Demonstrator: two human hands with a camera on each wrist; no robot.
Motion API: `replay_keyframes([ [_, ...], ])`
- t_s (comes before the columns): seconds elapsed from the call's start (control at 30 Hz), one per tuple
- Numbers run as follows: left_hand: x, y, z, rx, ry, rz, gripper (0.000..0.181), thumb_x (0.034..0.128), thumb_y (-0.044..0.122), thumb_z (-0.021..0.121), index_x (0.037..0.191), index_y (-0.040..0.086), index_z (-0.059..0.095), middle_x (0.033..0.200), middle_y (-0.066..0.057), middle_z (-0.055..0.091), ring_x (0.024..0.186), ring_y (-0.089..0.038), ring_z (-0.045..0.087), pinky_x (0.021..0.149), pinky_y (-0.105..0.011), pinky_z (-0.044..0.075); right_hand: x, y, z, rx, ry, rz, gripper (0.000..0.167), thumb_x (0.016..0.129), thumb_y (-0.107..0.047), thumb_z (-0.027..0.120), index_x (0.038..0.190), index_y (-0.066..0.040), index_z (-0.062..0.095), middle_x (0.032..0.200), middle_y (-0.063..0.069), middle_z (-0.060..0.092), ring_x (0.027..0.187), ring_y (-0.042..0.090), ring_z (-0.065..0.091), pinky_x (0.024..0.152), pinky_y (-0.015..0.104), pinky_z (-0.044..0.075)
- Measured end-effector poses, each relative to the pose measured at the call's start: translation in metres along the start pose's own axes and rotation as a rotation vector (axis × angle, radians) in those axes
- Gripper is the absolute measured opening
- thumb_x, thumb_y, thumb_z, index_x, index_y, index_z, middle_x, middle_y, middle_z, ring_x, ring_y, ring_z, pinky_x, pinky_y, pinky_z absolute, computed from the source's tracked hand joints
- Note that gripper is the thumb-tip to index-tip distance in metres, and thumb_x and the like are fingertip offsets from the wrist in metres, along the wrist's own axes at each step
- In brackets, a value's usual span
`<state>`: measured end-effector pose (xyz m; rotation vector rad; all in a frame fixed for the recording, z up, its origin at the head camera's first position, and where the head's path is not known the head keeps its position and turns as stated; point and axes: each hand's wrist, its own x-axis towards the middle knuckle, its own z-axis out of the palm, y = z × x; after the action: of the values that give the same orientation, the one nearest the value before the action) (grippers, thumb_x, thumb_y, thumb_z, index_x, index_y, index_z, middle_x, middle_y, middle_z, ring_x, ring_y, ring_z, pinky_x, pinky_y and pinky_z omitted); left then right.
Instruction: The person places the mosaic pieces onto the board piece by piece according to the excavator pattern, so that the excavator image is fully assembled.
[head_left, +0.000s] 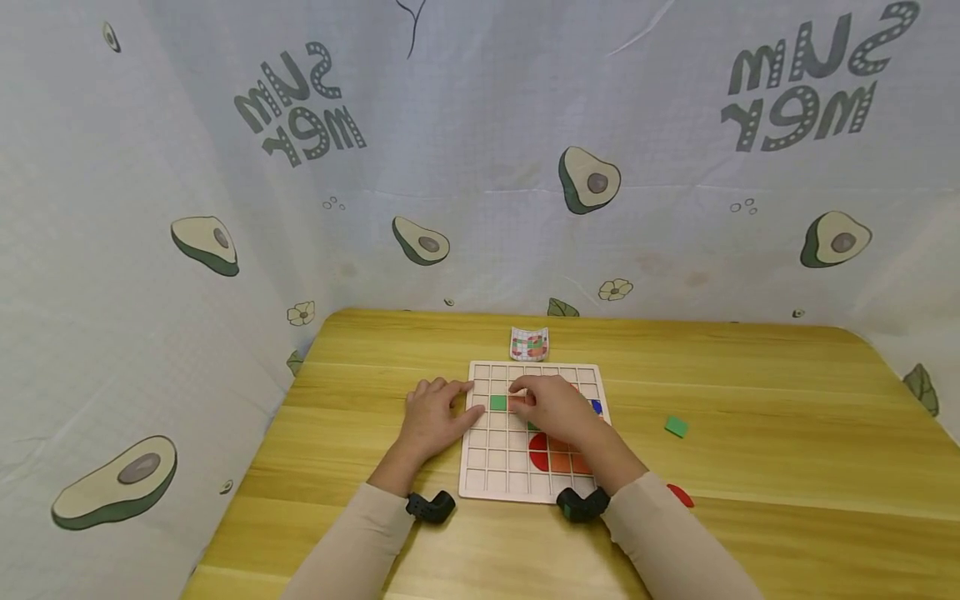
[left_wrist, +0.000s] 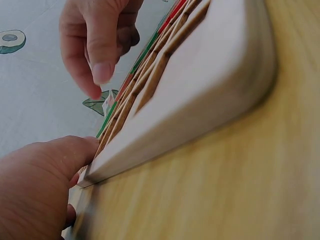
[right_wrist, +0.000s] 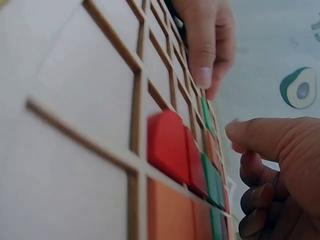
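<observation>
A pale wooden grid board (head_left: 480,482) lies on the table. My left hand (head_left: 433,417) rests at its left edge, thumb straight and touching the board, index finger spread apart from it. Over the upper middle cells is my right hand (head_left: 558,407); its thumb and index finger point down beside an orange piece (head_left: 516,401), with nothing visible between them in the left wrist view. Left of that piece sits a green square (head_left: 498,402). Red pieces (head_left: 537,452), larger orange pieces (head_left: 559,461) and a blue piece (head_left: 596,406) fill other cells. My right hand and forearm hide part of the board.
A small curved pattern card (head_left: 529,344) stands behind the board. To the right, a loose green square (head_left: 677,427) and a red curved piece (head_left: 681,496) lie on the wooden table (head_left: 787,458). A printed curtain (head_left: 495,167) hangs behind the table.
</observation>
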<state>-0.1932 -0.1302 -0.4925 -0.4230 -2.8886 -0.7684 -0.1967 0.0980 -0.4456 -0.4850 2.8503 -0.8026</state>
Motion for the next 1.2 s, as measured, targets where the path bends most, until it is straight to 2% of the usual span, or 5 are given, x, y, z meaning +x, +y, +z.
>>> replay_keyframes([
  [0.27,0.000,0.000,-0.001,0.001,-0.003,-0.006,0.050,0.0925,0.053,0.067,0.132,0.023,0.069,0.088,0.004,0.058,0.085,-0.016,0.042,0.079,-0.036,0.030,-0.024,0.023,-0.023,0.046,0.027,0.013,0.028,0.096,-0.026,0.071,0.121,-0.014,0.072,0.073,-0.001,0.053,0.064,0.014,0.046,0.059,0.028,0.037],
  [0.43,-0.001,0.000,-0.001,-0.003,-0.003,-0.005,0.049,0.0929,0.052,0.067,0.132,0.023,0.069,0.087,0.004,0.057,0.084,-0.016,0.041,0.079,-0.036,0.030,-0.046,0.038,-0.038,0.060,0.044,0.017,0.028,0.096,-0.024,0.070,0.121,-0.011,0.072,0.073,-0.001,0.052,0.066,0.014,0.046,0.058,0.027,0.037],
  [0.67,-0.002,-0.001,0.000,0.000,-0.009,-0.008,0.049,0.0939,0.051,0.066,0.133,0.023,0.069,0.085,0.004,0.055,0.085,-0.017,0.041,0.078,-0.036,0.028,-0.082,0.054,-0.054,0.087,0.025,0.113,0.029,0.096,-0.027,0.072,0.118,-0.010,0.073,0.078,0.000,0.053,0.073,0.016,0.049,0.059,0.026,0.039],
  [1.03,-0.001,0.000,0.001,-0.011,0.016,0.000,0.045,0.0929,0.049,0.068,0.130,0.023,0.071,0.084,0.004,0.055,0.084,-0.017,0.041,0.078,-0.036,0.029,-0.131,0.097,-0.068,0.176,-0.102,0.127,0.024,0.094,-0.027,0.074,0.113,-0.013,0.073,0.081,0.000,0.053,0.070,0.010,0.048,0.059,0.025,0.042],
  [1.2,-0.001,-0.001,0.001,-0.012,0.016,0.004,0.046,0.0931,0.049,0.068,0.131,0.023,0.071,0.084,0.004,0.055,0.083,-0.016,0.041,0.077,-0.035,0.029,-0.151,0.118,-0.076,0.254,-0.163,0.109,0.027,0.093,-0.026,0.075,0.113,-0.008,0.071,0.082,0.002,0.054,0.068,0.007,0.047,0.059,0.024,0.040],
])
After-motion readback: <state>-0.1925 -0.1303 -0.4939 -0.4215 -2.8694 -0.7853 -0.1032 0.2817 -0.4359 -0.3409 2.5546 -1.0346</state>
